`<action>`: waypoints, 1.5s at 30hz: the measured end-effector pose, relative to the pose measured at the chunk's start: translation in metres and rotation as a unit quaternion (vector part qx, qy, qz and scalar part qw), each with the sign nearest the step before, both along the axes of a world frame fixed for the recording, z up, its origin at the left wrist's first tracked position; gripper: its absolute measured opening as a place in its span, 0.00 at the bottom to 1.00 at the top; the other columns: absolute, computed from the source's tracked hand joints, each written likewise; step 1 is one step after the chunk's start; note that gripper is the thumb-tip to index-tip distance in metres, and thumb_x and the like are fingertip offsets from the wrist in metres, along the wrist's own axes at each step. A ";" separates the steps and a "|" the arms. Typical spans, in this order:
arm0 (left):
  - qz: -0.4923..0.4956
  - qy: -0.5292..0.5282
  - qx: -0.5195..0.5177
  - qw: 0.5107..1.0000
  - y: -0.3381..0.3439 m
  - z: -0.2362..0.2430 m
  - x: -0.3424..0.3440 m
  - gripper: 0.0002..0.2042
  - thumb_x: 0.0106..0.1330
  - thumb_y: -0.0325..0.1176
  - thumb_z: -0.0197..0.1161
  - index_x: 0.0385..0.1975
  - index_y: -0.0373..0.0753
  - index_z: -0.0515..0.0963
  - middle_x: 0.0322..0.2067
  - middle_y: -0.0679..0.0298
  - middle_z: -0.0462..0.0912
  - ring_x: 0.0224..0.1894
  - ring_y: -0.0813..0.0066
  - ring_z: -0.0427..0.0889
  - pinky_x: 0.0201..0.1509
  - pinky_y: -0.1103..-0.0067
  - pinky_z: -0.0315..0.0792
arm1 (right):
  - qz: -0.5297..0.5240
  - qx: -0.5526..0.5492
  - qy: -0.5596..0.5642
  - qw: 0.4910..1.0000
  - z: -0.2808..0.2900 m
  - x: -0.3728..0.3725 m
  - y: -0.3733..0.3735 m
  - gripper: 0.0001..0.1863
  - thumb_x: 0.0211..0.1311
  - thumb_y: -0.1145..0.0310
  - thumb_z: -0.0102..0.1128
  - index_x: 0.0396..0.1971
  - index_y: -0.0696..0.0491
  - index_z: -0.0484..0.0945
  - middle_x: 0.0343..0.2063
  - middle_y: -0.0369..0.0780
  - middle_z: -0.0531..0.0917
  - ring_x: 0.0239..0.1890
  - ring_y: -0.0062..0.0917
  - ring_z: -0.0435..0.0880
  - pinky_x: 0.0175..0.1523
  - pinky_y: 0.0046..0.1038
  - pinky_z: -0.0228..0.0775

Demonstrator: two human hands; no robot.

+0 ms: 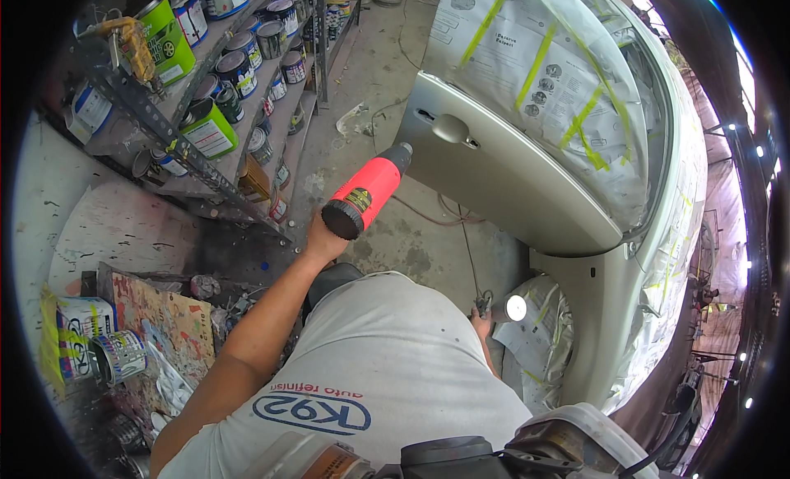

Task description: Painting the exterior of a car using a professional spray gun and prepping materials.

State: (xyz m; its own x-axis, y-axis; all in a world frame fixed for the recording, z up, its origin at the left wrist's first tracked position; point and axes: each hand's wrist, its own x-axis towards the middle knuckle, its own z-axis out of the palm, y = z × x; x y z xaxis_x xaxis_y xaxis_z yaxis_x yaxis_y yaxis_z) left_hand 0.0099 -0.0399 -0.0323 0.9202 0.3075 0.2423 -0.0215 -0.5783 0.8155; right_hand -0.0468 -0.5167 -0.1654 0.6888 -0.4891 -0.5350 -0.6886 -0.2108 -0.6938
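My left hand (324,242) grips a red heat gun (367,188) with a dark nozzle, raised at the centre and aimed toward the champagne-coloured car door (494,174); whether the nozzle touches it I cannot tell. Lower down, at the right of my body, my right hand (480,323) holds a spray gun (485,303) with a round white-topped cup (515,308) and a thin hose running to it. Much of that hand is hidden behind my grey shirt and the gun. The door's upper part is covered with masking sheets (535,59) and yellow-green tape.
Metal shelves (214,191) of paint cans line the left. Cans (119,355) and a paint-spattered board (164,314) stand at lower left. The masked car body (666,314) fills the right, with masking over the wheel area (535,355). Hoses (432,211) lie on the concrete floor (378,240).
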 end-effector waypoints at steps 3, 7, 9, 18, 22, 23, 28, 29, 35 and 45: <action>-0.022 -0.010 -0.084 0.996 -0.005 0.021 -0.001 0.18 0.49 0.33 0.70 0.41 0.34 0.80 0.39 0.50 0.84 0.45 0.59 0.83 0.49 0.68 0.75 | -0.004 0.009 -0.006 1.000 0.000 -0.002 0.003 0.35 0.62 0.68 0.61 0.68 0.43 0.57 0.20 0.36 0.75 0.19 0.22 0.73 0.19 0.29 0.66; -0.007 -0.033 -0.051 0.998 -0.007 0.028 -0.001 0.16 0.50 0.32 0.69 0.39 0.34 0.80 0.37 0.51 0.84 0.44 0.58 0.84 0.47 0.69 0.75 | 0.004 0.017 -0.022 1.000 -0.004 0.005 0.002 0.35 0.62 0.68 0.60 0.68 0.44 0.57 0.20 0.36 0.74 0.19 0.22 0.73 0.19 0.29 0.66; 0.003 -0.037 -0.023 0.999 -0.005 0.030 -0.001 0.15 0.51 0.31 0.68 0.38 0.34 0.80 0.37 0.51 0.85 0.43 0.57 0.84 0.47 0.69 0.76 | 0.013 0.049 -0.038 0.998 0.018 0.024 0.024 0.34 0.62 0.68 0.59 0.67 0.44 0.58 0.21 0.37 0.75 0.17 0.22 0.72 0.19 0.29 0.65; 0.004 -0.022 -0.052 0.998 0.001 0.045 -0.001 0.12 0.51 0.30 0.67 0.35 0.32 0.81 0.33 0.49 0.84 0.41 0.57 0.85 0.43 0.68 0.76 | 0.313 -0.093 -0.195 0.925 0.192 0.134 0.183 0.31 0.59 0.66 0.57 0.65 0.48 0.66 0.51 0.53 0.78 0.53 0.46 0.78 0.57 0.35 0.69; 0.013 -0.008 -0.073 0.997 0.003 0.063 0.007 0.13 0.49 0.31 0.68 0.34 0.32 0.81 0.33 0.49 0.84 0.40 0.56 0.85 0.42 0.68 0.76 | 0.354 -0.120 -0.320 0.870 0.224 0.163 0.241 0.32 0.59 0.67 0.56 0.66 0.50 0.64 0.52 0.54 0.77 0.53 0.48 0.77 0.56 0.38 0.69; 0.019 -0.006 -0.096 0.995 0.005 0.063 0.009 0.14 0.49 0.31 0.69 0.35 0.33 0.81 0.32 0.49 0.84 0.40 0.55 0.85 0.43 0.67 0.76 | 0.354 -0.121 -0.319 0.871 0.235 0.167 0.255 0.32 0.59 0.67 0.56 0.66 0.50 0.64 0.52 0.54 0.77 0.53 0.48 0.77 0.56 0.38 0.69; 0.054 -0.021 -0.027 0.998 0.022 0.028 0.017 0.14 0.49 0.33 0.70 0.35 0.34 0.80 0.33 0.51 0.83 0.40 0.53 0.83 0.45 0.65 0.75 | 0.382 -0.116 -0.310 0.863 0.255 0.180 0.293 0.33 0.59 0.68 0.57 0.66 0.52 0.62 0.56 0.52 0.75 0.55 0.48 0.75 0.58 0.39 0.68; 0.055 -0.029 0.023 0.998 0.023 0.025 0.017 0.14 0.49 0.33 0.70 0.35 0.34 0.80 0.33 0.51 0.83 0.41 0.53 0.83 0.45 0.64 0.75 | 0.393 -0.111 -0.307 0.860 0.253 0.184 0.295 0.33 0.59 0.68 0.57 0.66 0.52 0.63 0.56 0.51 0.74 0.55 0.47 0.75 0.58 0.39 0.68; 0.006 -0.033 -0.012 0.999 0.030 0.052 0.021 0.10 0.50 0.31 0.68 0.30 0.33 0.80 0.29 0.52 0.84 0.36 0.55 0.84 0.41 0.66 0.75 | 0.346 -0.175 -0.325 0.863 0.253 0.200 0.301 0.29 0.59 0.65 0.57 0.62 0.53 0.69 0.47 0.55 0.79 0.51 0.49 0.78 0.54 0.40 0.70; 0.067 -0.035 -0.115 0.991 0.024 0.057 0.014 0.11 0.49 0.31 0.68 0.31 0.34 0.81 0.31 0.50 0.84 0.38 0.56 0.85 0.41 0.66 0.76 | 0.388 -0.139 -0.319 0.854 0.243 0.210 0.293 0.31 0.59 0.65 0.58 0.63 0.53 0.67 0.43 0.56 0.81 0.49 0.49 0.80 0.53 0.38 0.70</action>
